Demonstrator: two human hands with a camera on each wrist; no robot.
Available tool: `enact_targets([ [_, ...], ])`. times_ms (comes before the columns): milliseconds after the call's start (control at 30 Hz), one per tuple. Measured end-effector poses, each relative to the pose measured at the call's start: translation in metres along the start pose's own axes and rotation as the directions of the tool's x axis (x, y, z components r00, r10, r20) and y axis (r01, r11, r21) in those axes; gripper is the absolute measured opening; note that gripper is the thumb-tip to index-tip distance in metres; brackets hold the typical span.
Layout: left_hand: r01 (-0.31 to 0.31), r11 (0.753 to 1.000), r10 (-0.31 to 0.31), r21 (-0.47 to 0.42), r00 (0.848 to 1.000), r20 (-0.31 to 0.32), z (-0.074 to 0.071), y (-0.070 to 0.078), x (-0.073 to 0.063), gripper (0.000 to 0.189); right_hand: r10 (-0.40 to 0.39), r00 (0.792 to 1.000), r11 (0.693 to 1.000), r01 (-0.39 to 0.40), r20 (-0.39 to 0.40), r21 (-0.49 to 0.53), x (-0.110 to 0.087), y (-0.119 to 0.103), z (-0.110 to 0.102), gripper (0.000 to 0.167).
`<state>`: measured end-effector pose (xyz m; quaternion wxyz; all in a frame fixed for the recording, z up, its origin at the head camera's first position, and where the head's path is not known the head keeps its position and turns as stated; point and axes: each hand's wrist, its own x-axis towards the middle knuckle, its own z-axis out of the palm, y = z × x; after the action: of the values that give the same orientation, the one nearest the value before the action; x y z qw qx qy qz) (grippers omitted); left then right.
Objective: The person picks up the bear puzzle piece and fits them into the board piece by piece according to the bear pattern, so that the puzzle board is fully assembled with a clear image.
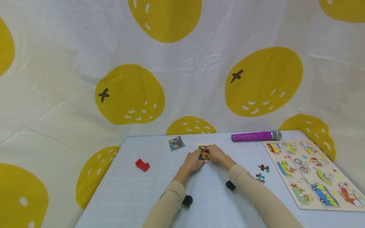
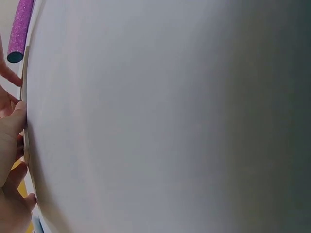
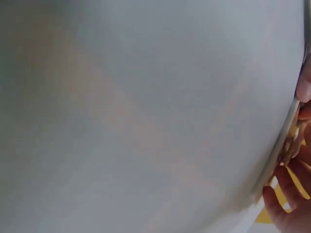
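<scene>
A small picture jigsaw puzzle [image 1: 199,147] in a pale frame lies toward the back middle of the table, partly hidden by both hands. My left hand [image 1: 192,161] holds it at the near left corner, thumb along the front edge, fingers at the left side. From the right, my right hand [image 1: 215,154] reaches over it and pinches a jigsaw piece at the picture's surface. In the right wrist view this brownish jigsaw piece [image 3: 290,141] shows tilted among the fingers. Only the frame's thin edge [image 2: 25,87] appears in the left wrist view.
Two loose jigsaw pieces [image 1: 263,168] lie right of my right forearm. Farther right is a wooden vehicle puzzle board [image 1: 309,177], with a purple glitter microphone [image 1: 251,136] behind. To the left are a small picture card [image 1: 176,143] and a red block [image 1: 142,165]. A fruit-patterned cloth [image 1: 199,79] hangs behind.
</scene>
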<state>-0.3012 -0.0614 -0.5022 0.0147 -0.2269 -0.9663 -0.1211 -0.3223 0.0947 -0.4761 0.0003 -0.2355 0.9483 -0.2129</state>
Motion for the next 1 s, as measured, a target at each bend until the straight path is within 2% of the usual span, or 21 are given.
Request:
enact_targets([
  [67,0.003,1.000,-0.003,-0.001,1.000,0.008,-0.0008,0.0003,-0.0004,0.045,-0.056,0.998,0.998,0.056,-0.033,0.011,-0.0009,0.0027,0.0027,0.011],
  [133,0.005,1.000,-0.005,-0.001,1.000,0.015,-0.0014,0.0004,-0.0005,0.042,-0.063,0.997,0.998,0.063,-0.041,-0.017,-0.0020,0.0044,0.0050,0.012],
  [267,0.012,1.000,-0.012,0.002,1.000,0.028,-0.0021,0.0004,0.0002,0.044,0.000,1.000,0.994,-0.001,-0.012,-0.112,-0.0014,0.0044,0.0068,0.016],
  [433,0.023,1.000,-0.023,0.003,0.999,0.033,-0.0033,0.0007,0.0017,0.051,0.070,0.998,0.988,-0.068,0.005,-0.141,0.0001,0.0017,0.0042,0.017],
  [600,0.024,1.000,-0.024,-0.012,0.999,0.033,-0.0018,0.0015,0.0027,0.057,0.078,0.996,0.986,-0.073,0.033,-0.150,-0.0014,0.0027,0.0032,0.021],
  [833,-0.007,0.997,0.004,0.078,0.999,0.041,0.0004,0.0006,0.0039,0.054,0.054,0.996,0.986,-0.043,0.065,-0.164,-0.0001,0.0048,0.0020,0.026],
  [1000,-0.011,0.996,0.008,0.083,0.999,0.036,0.0010,0.0005,0.0041,0.051,0.071,0.995,0.986,-0.060,0.066,-0.155,-0.0013,0.0038,0.0026,0.025],
])
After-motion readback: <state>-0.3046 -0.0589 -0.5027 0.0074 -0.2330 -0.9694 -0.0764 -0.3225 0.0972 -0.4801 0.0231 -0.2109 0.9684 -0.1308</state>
